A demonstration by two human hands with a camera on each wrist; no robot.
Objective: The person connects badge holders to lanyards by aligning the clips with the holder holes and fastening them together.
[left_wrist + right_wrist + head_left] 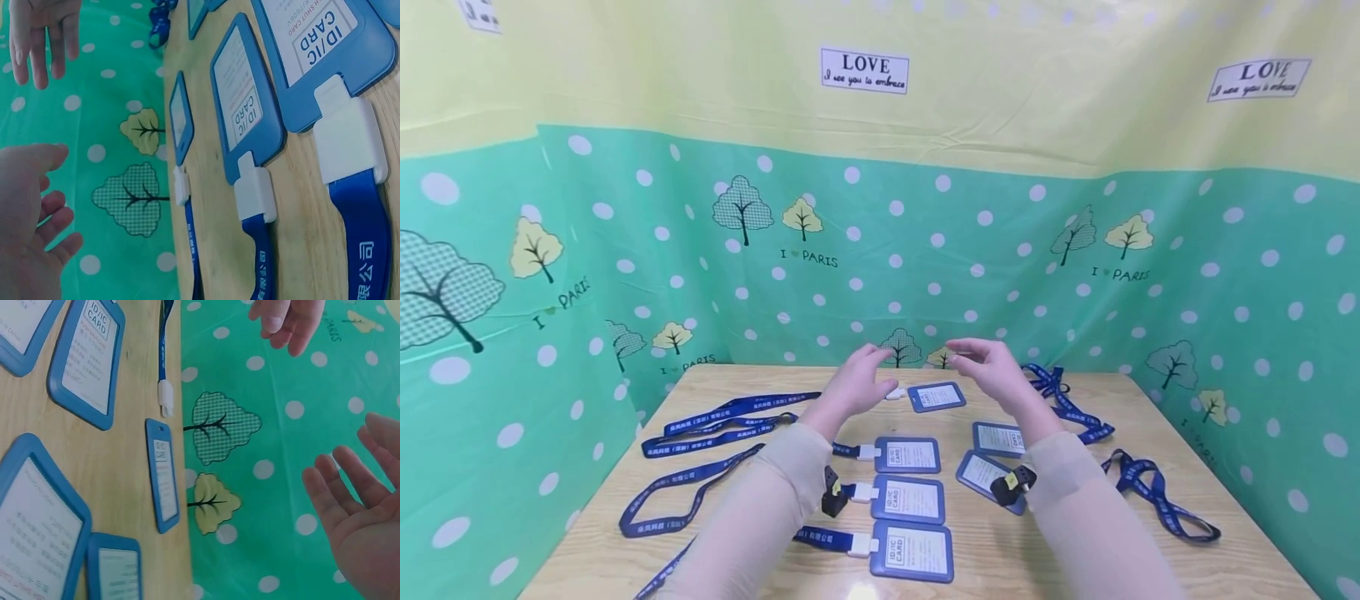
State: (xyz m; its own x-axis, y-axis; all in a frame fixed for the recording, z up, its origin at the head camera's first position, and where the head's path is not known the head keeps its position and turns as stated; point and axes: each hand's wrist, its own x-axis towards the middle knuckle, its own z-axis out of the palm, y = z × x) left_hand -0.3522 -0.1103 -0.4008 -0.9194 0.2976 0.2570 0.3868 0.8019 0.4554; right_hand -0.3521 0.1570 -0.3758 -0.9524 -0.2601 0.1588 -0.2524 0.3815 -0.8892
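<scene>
Both hands are raised above the far part of the wooden table, apart and holding nothing. The left hand has loosely bent fingers and is nearest the far blue ID card holder with its white clip. On the other side of that holder is the right hand, its fingers relaxed and turned toward the left one. Below them, three more blue card holders lie in a column, clipped to blue lanyards stretching left. Two holders lie near the right forearm, one askew and partly covered by the wrist camera.
Blue lanyards lie twisted along the table's right side. More lanyards are looped at the left. A green and yellow curtain with printed trees hangs right behind the far table edge.
</scene>
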